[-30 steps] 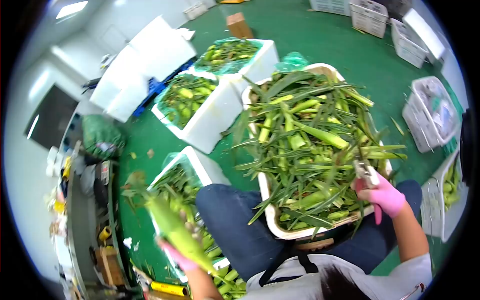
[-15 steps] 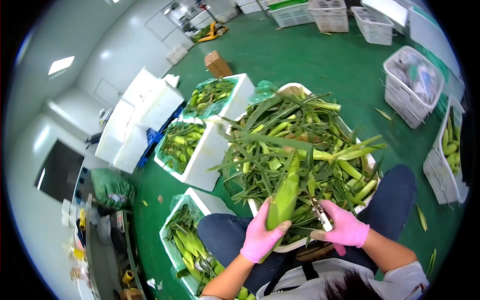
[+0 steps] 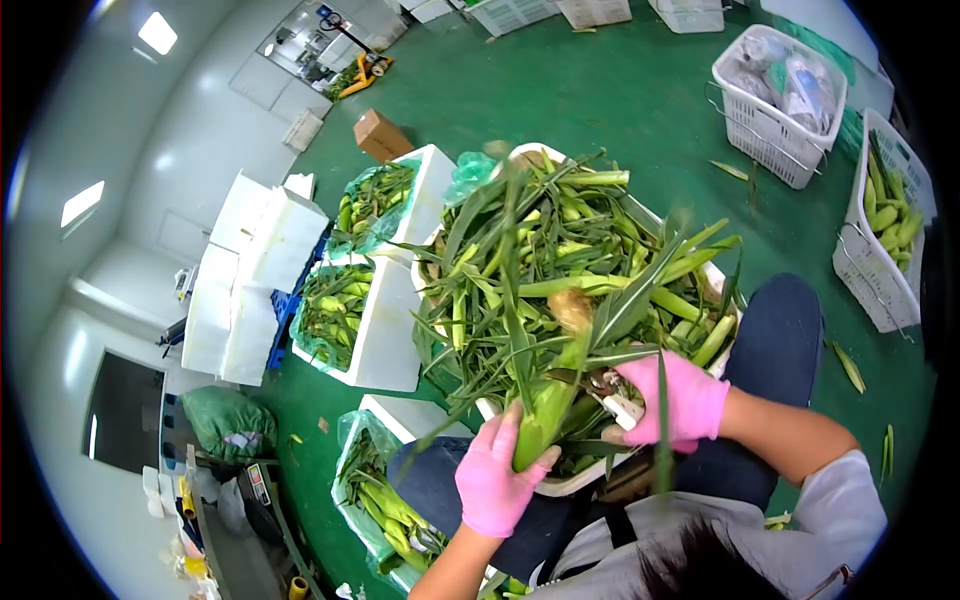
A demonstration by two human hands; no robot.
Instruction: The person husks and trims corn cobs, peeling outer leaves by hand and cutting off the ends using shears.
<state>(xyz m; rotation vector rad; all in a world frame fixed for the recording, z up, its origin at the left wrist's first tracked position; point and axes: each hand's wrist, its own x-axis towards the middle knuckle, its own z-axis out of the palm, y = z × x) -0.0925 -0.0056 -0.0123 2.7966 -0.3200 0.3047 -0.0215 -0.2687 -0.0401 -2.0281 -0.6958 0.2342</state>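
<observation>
My left hand (image 3: 497,475), in a pink glove, grips the lower part of a green corn ear (image 3: 543,424) in its husk. The ear points away from me, with brown silk (image 3: 571,311) at its far tip. In my pink-gloved right hand (image 3: 680,402) is a pair of pruning shears (image 3: 622,408) with white handles. Their dark blades reach left to the side of the ear; leaves partly cover them, so I cannot tell whether they touch it. Beneath both hands, a white tub (image 3: 722,283) between my knees is heaped with corn leaves and husked ears (image 3: 560,222).
White foam boxes (image 3: 395,330) of corn stand to the left, some lined with green plastic. A white basket (image 3: 775,140) holding plastic bags and another basket (image 3: 880,285) of corn are at right. A cardboard box (image 3: 382,135) sits farther back on the green floor.
My right hand has brought the shears up and left to the corn ear. The ear's tip now shows silk, and loose leaves are swinging, blurred. My head view has shifted.
</observation>
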